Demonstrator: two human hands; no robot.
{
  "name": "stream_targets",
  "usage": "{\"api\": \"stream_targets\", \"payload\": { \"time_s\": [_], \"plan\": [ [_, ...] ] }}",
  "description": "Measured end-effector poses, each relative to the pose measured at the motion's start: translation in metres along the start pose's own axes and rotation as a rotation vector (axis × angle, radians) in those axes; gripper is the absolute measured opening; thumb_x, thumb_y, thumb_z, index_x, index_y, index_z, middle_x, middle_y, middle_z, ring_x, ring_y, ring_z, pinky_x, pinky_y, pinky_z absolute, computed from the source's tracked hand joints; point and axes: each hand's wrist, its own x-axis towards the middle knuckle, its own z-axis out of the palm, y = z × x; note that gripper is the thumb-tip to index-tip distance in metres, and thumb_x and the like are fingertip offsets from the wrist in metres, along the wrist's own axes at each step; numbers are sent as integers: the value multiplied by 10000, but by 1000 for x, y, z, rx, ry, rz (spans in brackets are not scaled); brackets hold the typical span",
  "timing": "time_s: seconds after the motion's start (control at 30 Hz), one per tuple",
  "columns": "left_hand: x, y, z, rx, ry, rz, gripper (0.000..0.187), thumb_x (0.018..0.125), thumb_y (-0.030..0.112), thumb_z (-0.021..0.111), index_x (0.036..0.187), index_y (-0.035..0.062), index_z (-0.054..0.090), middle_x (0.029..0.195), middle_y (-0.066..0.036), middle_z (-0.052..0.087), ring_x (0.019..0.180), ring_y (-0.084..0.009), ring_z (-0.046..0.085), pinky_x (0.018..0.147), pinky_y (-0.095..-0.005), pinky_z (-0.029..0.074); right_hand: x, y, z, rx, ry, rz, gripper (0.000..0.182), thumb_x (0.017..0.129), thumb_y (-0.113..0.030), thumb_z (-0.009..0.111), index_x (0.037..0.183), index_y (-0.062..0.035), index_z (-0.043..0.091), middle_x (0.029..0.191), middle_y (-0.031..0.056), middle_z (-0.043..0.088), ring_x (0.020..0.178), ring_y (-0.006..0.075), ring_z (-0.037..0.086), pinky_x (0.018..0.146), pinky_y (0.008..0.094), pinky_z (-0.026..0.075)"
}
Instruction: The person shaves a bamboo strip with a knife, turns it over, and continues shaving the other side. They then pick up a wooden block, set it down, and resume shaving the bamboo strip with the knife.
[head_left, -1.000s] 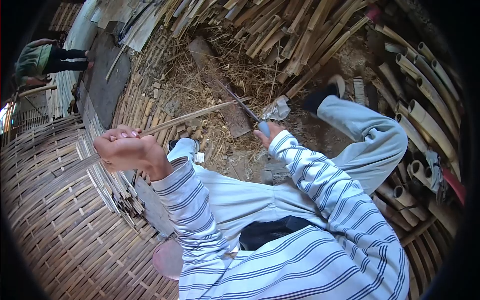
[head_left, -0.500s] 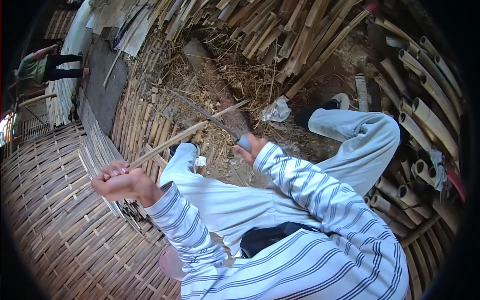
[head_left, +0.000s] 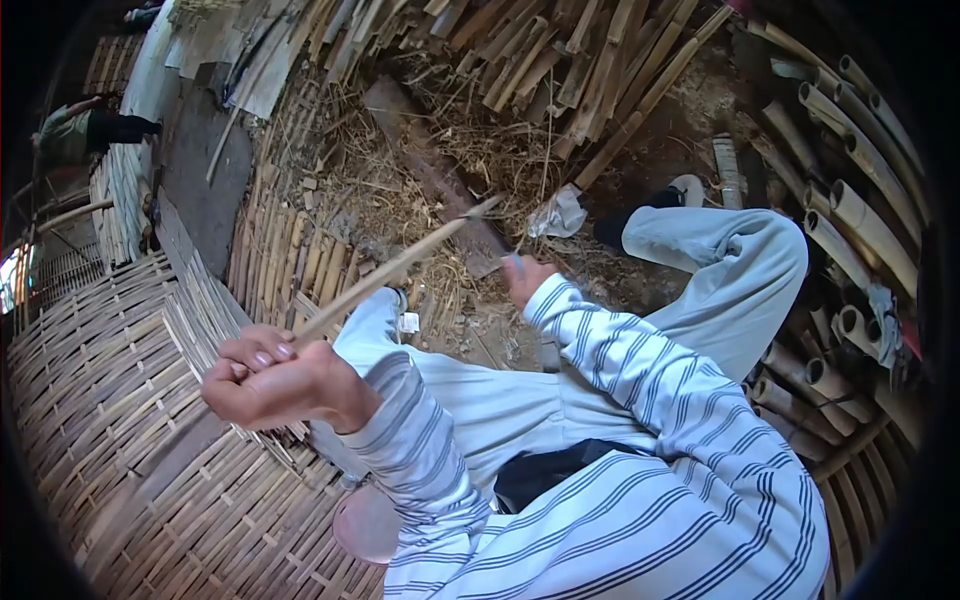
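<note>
My left hand [head_left: 290,378] is closed around a long split bamboo strip [head_left: 400,263]. Past the fist, one end of the strip points up and right over a wooden log [head_left: 432,160]; its other end trails blurred towards the lower left. Near the log's lower end, my right hand [head_left: 530,283] is wrapped round the grey handle of a knife [head_left: 515,262]. The knife's blade cannot be made out now. Shavings [head_left: 470,320] litter the ground between my legs.
Split bamboo [head_left: 560,60] is piled at the top, and bamboo poles [head_left: 860,215] are stacked on the right. Woven bamboo matting [head_left: 120,400] spreads at left. A crumpled plastic bag [head_left: 558,212] lies beyond my right hand. Another person [head_left: 75,135] stands far left.
My left hand has moved right and slightly down with the strip. My right hand has shifted a little right, and the knife blade, plain before, no longer shows clearly.
</note>
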Motion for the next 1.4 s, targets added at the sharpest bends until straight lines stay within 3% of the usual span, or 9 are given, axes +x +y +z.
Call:
{"api": "stream_targets", "payload": {
  "time_s": [0.13, 0.33, 0.4, 0.53, 0.7, 0.77, 0.8, 0.87, 1.4],
  "plan": [
    [-1, -5, 1, 13, -32, 56, 233, 791, 139, 353, 568, 121, 284, 460, -9, 249, 358, -103, 227, 366, -243, 158, -31, -34, -18, 62, -192, -258, 436, 940, -505, 370, 1111, -131, 517, 777, 256, 627, 712, 452, 617, 651, 526, 511],
    [-12, 7, 4, -51, 21, 23, 244, 773, 123, 343, 548, 140, 250, 460, -4, 240, 362, -96, 208, 371, -238, 151, 77, 142, 105, -119, -77, 261, 468, 958, -435, 299, 1002, -105, 627, 933, 221, 636, 884, 429, 595, 800, 506, 460],
    [-9, 3, 3, 8, -1, 22, 234, 759, 117, 341, 550, 146, 239, 464, 2, 244, 367, -93, 202, 379, -239, 155, 42, 83, 75, -25, 113, -154, 437, 953, -443, 324, 1057, -117, 594, 889, 228, 633, 851, 452, 593, 754, 516, 473],
    [3, -2, -3, 14, -56, -11, 228, 750, 102, 341, 559, 155, 228, 482, 13, 228, 394, -92, 199, 401, -243, 166, 27, 15, 20, -160, -224, 61, 396, 948, -431, 367, 1075, -120, 576, 957, 221, 619, 872, 470, 576, 747, 528, 486],
    [17, -6, -7, 95, -14, 45, 232, 756, 130, 344, 566, 169, 216, 480, 21, 218, 393, -91, 194, 395, -252, 173, 91, 130, 103, 88, -150, 158, 422, 970, -403, 305, 1138, -110, 558, 1088, 218, 595, 1004, 423, 568, 827, 524, 459],
    [27, -20, -12, 93, 24, 16, 232, 720, 133, 357, 546, 178, 210, 467, 25, 202, 383, -93, 190, 391, -256, 177, 56, 107, 92, -60, -40, -242, 397, 966, -399, 346, 1176, -110, 519, 1032, 221, 613, 952, 447, 578, 744, 535, 479],
    [33, -21, -20, 71, -6, -22, 229, 720, 138, 356, 546, 177, 212, 465, 27, 202, 382, -90, 190, 391, -254, 176, 36, 44, 48, -88, -190, 54, 404, 958, -408, 367, 1193, -102, 490, 947, 242, 624, 875, 482, 580, 707, 536, 479],
    [39, -27, -20, -48, -38, -89, 225, 720, 146, 354, 544, 177, 218, 461, 29, 201, 380, -86, 190, 392, -251, 176, 39, 25, 31, -74, -291, 131, 509, 922, -525, 366, 1073, -89, 580, 970, 316, 591, 940, 455, 580, 839, 517, 459],
    [43, -27, -51, -360, -438, -154, 203, 696, 185, 424, 569, 150, 269, 433, 6, 270, 309, -93, 236, 380, -235, 305, 42, 16, 16, -223, -251, 82, 572, 915, -550, 372, 1049, -30, 571, 816, 302, 619, 822, 458, 616, 724, 518, 501]
  ]
}}
